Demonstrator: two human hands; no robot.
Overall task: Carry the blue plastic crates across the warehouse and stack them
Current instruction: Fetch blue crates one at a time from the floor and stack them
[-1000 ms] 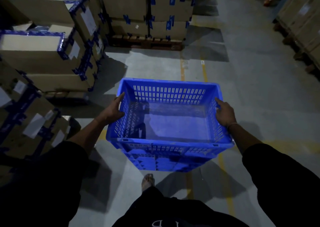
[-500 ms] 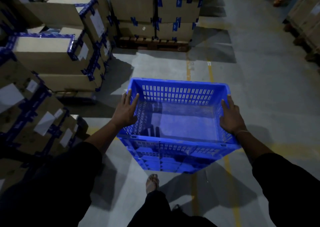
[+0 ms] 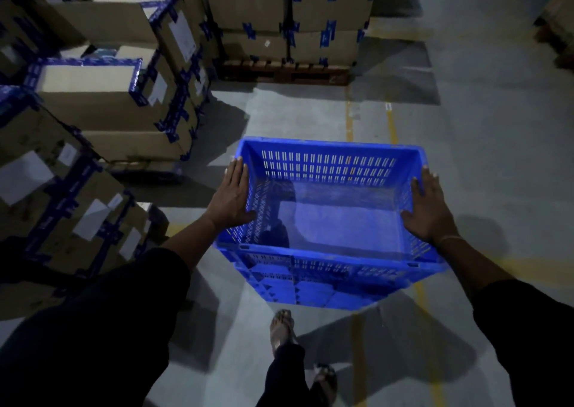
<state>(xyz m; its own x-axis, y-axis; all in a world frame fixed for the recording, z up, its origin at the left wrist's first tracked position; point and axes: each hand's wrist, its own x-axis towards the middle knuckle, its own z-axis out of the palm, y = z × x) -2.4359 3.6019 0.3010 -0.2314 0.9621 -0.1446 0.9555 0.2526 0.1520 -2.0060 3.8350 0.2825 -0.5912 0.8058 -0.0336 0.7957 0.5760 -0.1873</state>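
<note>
A blue plastic crate (image 3: 329, 170) with slotted walls and nothing in it hangs in front of me, above the grey floor, casting a shadow beneath it. My left hand (image 3: 231, 195) lies flat along its left rim, fingers straight and pointing forward, thumb over the rim on the inside. On the right rim my right hand (image 3: 430, 207) lies the same way, with a thin band at the wrist. The crate is pressed between both palms.
Stacked cardboard boxes (image 3: 93, 96) with blue tape line the left side close to my arm. More boxes on a wooden pallet (image 3: 279, 72) stand ahead. Yellow floor lines (image 3: 391, 127) run forward under the crate. My sandalled foot (image 3: 281, 329) steps below it. Open floor lies ahead right.
I have walked forward, so the boxes on the left and the pallet ahead are nearer. Both hands slid forward along the rims and their fingers straightened out.
</note>
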